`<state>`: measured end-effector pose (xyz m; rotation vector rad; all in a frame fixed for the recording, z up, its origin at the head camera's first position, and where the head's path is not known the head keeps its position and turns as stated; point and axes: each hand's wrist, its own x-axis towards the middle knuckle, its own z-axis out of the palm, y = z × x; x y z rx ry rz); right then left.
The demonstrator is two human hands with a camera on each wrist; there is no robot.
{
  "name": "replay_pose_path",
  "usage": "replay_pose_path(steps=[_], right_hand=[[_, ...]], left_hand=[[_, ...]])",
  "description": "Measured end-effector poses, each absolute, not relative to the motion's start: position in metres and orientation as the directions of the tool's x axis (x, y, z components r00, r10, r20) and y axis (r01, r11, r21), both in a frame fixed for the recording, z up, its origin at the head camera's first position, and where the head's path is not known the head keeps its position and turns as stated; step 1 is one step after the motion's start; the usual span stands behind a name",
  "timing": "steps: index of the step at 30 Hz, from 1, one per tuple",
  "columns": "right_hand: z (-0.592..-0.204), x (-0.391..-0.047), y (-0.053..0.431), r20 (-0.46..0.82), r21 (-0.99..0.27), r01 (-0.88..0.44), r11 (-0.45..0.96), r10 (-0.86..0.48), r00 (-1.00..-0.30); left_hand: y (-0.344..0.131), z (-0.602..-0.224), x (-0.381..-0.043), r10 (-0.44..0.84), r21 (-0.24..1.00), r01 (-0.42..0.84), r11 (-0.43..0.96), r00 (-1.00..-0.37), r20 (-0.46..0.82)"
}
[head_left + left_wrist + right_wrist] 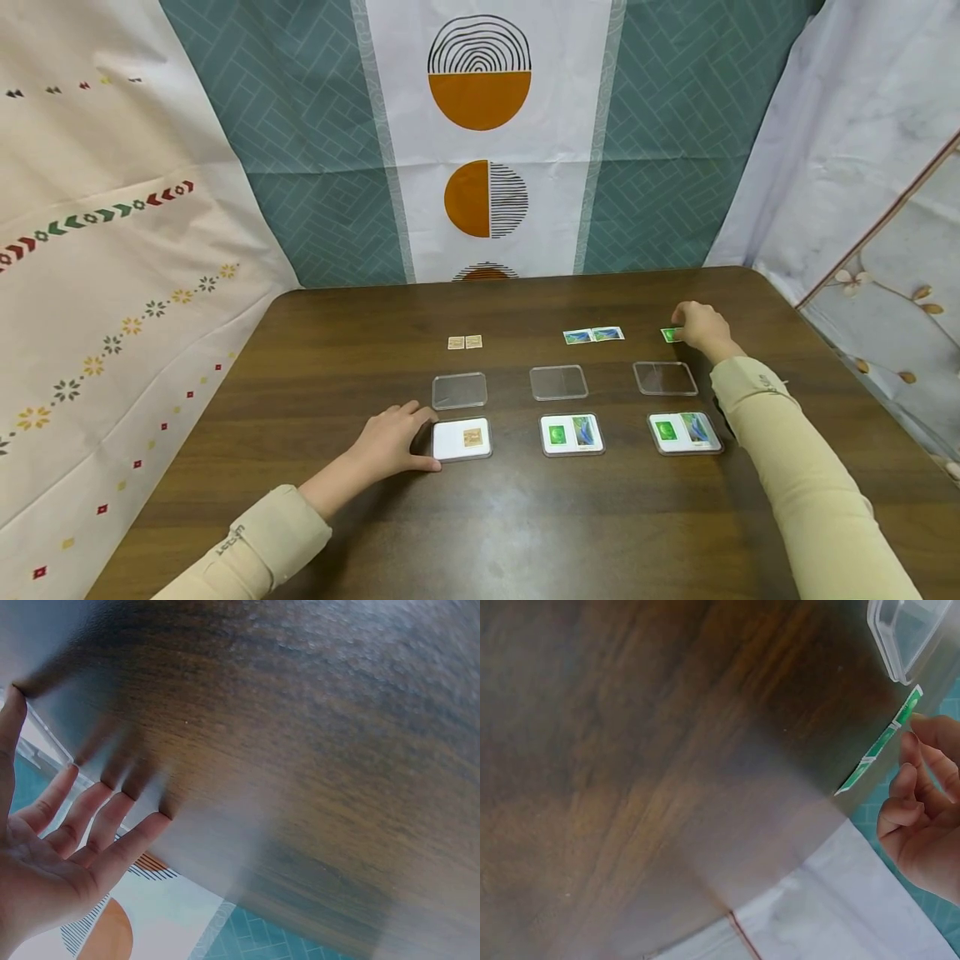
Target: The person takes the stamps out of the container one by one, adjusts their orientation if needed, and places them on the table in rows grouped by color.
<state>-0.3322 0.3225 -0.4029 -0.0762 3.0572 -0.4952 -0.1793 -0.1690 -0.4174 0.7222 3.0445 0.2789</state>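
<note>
My left hand rests at the left edge of a small clear case that holds a white card with one tan stamp. Its thumb is at the near corner and a fingertip at the far one; the other fingers extend straight to the table in the left wrist view. At the far right, my right hand pinches the edge of a strip of green stamps between thumb and forefinger. The remaining fingers are curled in the right wrist view. Part of the strip is hidden by the hand in the head view.
Two more clear cases, the middle one and the right one, each hold a green and a blue stamp. Three clear lids lie behind. Farther back are two tan stamps and two blue stamps on the brown table.
</note>
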Motion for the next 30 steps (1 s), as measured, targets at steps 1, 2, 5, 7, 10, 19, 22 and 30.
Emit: replay_pose_path(steps=[1, 2, 5, 7, 10, 19, 22, 30], right_hand=[[-0.403, -0.333, 0.323, -0.033, -0.316, -0.044, 0.948, -0.058, -0.998], [-0.402, -0.333, 0.323, -0.03, -0.315, -0.047, 0.948, -0.06, -0.998], [-0.401, -0.334, 0.324, -0.029, -0.314, -0.052, 0.948, -0.064, -0.998], [-0.4, -0.333, 0.324, -0.032, -0.316, -0.054, 0.947, -0.067, -0.997], [-0.399, -0.332, 0.323, -0.034, -0.319, -0.055, 0.946, -0.069, -0.997], [-0.399, -0.326, 0.325, -0.039, -0.315, -0.054, 0.948, -0.07, -0.997], [-0.399, -0.324, 0.326, -0.036, -0.316, -0.052, 0.947, -0.067, -0.997], [-0.397, -0.32, 0.326, -0.033, -0.321, -0.059, 0.945, -0.073, -0.997]], left_hand=[[-0.169, -0.418, -0.179, 0.445, 0.171, 0.445, 0.879, -0.894, 0.039], [-0.169, -0.418, -0.179, 0.447, 0.17, 0.447, 0.878, -0.893, 0.042], [-0.169, -0.417, -0.178, 0.448, 0.168, 0.448, 0.878, -0.893, 0.04], [-0.17, -0.417, -0.178, 0.448, 0.169, 0.449, 0.878, -0.893, 0.043], [-0.169, -0.417, -0.179, 0.449, 0.169, 0.449, 0.877, -0.893, 0.042], [-0.168, -0.416, -0.179, 0.448, 0.172, 0.446, 0.878, -0.894, 0.032], [-0.169, -0.415, -0.179, 0.448, 0.172, 0.447, 0.878, -0.893, 0.033], [-0.17, -0.416, -0.179, 0.448, 0.173, 0.446, 0.878, -0.893, 0.03]])
